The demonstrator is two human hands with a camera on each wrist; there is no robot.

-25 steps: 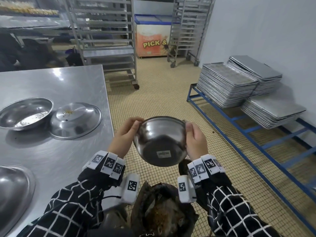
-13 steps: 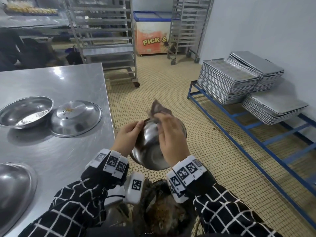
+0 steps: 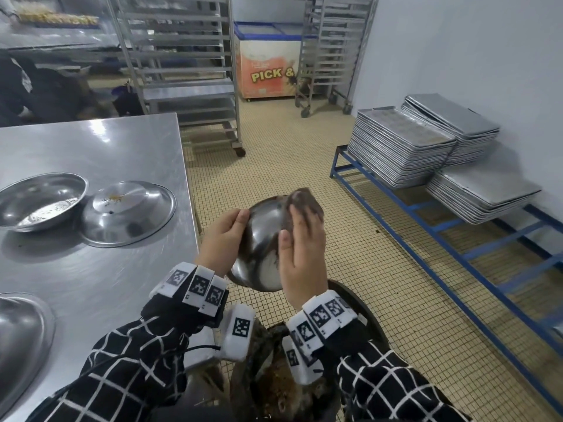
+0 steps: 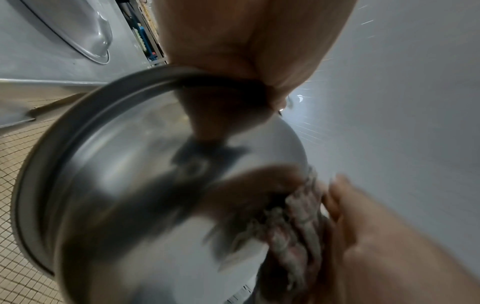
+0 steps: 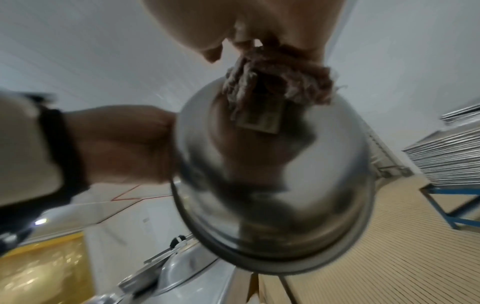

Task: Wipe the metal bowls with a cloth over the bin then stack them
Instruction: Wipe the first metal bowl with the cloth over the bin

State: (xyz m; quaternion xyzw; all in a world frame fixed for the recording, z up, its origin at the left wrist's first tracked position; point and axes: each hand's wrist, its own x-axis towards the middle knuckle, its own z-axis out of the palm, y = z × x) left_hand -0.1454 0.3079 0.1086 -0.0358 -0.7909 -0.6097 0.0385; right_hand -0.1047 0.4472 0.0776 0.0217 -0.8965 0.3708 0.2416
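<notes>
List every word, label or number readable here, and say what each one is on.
"PICK &" in yellow letters on the front of the chest freezer; a rack hides the rest.
Sticker on the bottom of the bowl: too blurred to read.
Square black-and-white marker patterns on the wrist bands: codes, not text.
Nothing else is readable.

Sleeves (image 3: pixel 122 376): black, crossed by a white grid. Wristbands (image 3: pixel 195 284): white blocks printed with black square markers. A thin black cable (image 3: pixel 198 348) is seen at the left wrist.
</notes>
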